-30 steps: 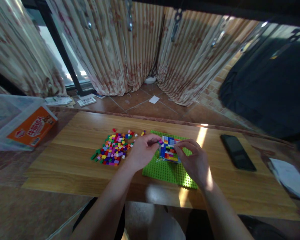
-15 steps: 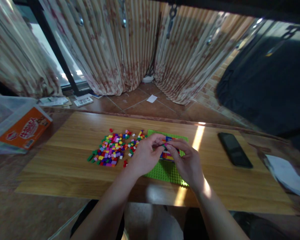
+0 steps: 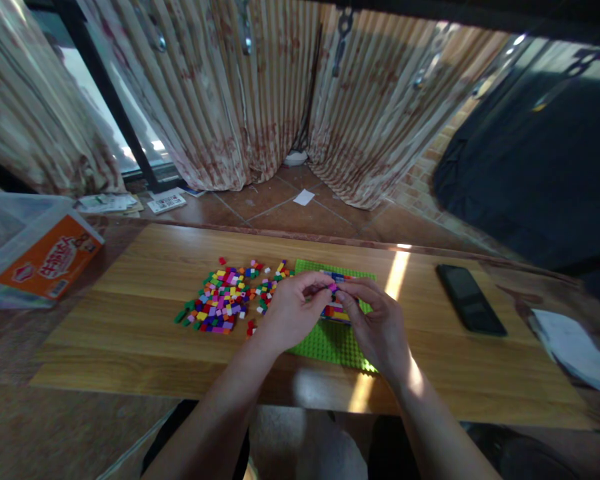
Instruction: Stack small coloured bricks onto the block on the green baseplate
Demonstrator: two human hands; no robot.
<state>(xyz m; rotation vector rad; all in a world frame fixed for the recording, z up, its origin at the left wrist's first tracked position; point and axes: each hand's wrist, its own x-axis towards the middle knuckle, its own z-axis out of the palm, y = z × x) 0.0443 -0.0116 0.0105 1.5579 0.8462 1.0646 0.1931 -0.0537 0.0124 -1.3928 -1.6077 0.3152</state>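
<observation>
My left hand [image 3: 296,308] and my right hand [image 3: 377,317] meet over a green studded baseplate [image 3: 330,343]. The fingertips of both hands are closed around a small magenta building brick [image 3: 333,287] held between them. Below the fingers, a low structure of multicoloured bricks [image 3: 337,312] stands on the baseplate, partly covered by my hands. Left of the plate lies a loose pile of small coloured bricks [image 3: 223,297], with a smaller scatter reaching to my left wrist.
The wooden table [image 3: 130,300] runs across the view. On its right lies a black phone [image 3: 470,300], with white papers [image 3: 577,350] beyond. A clear plastic tub [image 3: 25,250] with an orange label stands at the left. Curtains [image 3: 260,100] hang behind.
My fingers have shifted slightly above the brick structure, and the magenta brick between the fingertips shows more clearly. The loose pile, phone and tub look the same.
</observation>
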